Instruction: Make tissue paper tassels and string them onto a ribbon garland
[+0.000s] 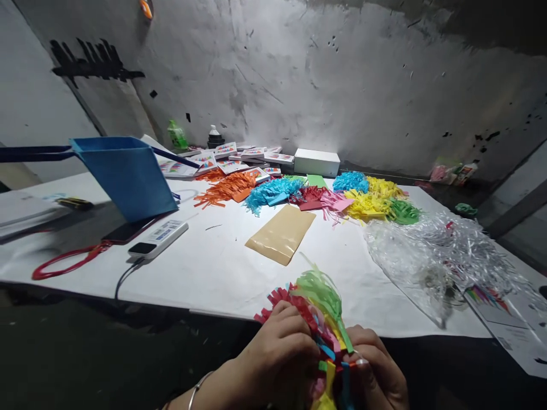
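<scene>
At the near edge of the table, my left hand (284, 347) is closed round a bundle of fringed tissue paper tassels (318, 296) in red, green, yellow, pink and blue. My right hand (374, 367) pinches the same bundle from the other side, near its narrow middle, where a thin pale strand shows by the fingertips. Green fringe fans out above the hands, and yellow and blue strips hang below them. A flat tan envelope (282, 233) lies on the table just beyond. The undersides of both hands are hidden.
Piles of orange (231, 188), blue (269, 193) and yellow fringe (371, 202) lie farther back, before printed boxes (226, 151) and a white box (317, 163). Left are a blue bin (123, 176), a white power bank (158, 239) and red cord (68, 259); clear plastic bags (410, 262) lie right.
</scene>
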Available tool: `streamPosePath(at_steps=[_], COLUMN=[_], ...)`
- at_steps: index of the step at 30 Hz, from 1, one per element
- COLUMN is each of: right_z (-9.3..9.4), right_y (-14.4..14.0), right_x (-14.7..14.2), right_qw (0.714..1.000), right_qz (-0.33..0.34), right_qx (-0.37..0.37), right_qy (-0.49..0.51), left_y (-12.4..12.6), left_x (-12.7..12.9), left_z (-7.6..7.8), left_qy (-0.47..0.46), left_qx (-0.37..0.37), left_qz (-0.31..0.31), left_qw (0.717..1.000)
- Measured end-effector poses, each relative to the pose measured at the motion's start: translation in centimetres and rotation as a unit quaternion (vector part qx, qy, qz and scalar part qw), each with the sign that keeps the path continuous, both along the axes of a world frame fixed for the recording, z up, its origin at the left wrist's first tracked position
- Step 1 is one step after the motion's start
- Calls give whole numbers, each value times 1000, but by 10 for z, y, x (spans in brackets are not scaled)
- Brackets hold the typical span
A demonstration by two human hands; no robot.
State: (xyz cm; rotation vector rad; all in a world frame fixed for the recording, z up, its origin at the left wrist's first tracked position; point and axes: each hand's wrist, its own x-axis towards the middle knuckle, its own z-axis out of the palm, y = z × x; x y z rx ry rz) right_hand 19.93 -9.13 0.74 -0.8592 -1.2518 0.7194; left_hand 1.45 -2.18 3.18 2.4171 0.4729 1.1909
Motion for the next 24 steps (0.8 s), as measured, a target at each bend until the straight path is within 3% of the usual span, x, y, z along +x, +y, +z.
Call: streamPosePath(at_steps=[7, 9, 11, 13, 14, 15, 17, 20, 24], right_z=[-6, -9, -12, -14, -14, -15, -14, -12, -15], right_y=[-4, -6, -8, -9, -9, -8, -7, -5, -5], right_x=[9, 12, 14, 13, 11, 9, 3, -6, -8], right_qw=[998, 997, 997, 996, 996, 996, 998, 1000, 1000], right_qz=[-38, -59, -72, -82, -83, -80, -57, -22, -22], right_qx=[29, 21, 10, -3, -8, -10, -10, -1, 17], right_qy=[37, 39, 38, 32, 29, 29, 29, 20, -14], left_y=[9, 19, 28, 32, 30, 27, 15, -1, -3], left_x=[-20, -37, -55, -66, -67, -63, -47, -13, 10], left_z=[-6, -9, -12, -13, -11, -8, 2, 17, 22], left_qy=[111, 208, 286, 297, 274, 234, 142, 92, 168], left_qx=[55, 37, 15, 2, -7, -20, -51, -63, -44], left_qz=[52, 102, 193, 262, 261, 229, 103, -53, -89], left_qw=[991, 972, 938, 918, 925, 945, 983, 992, 981])
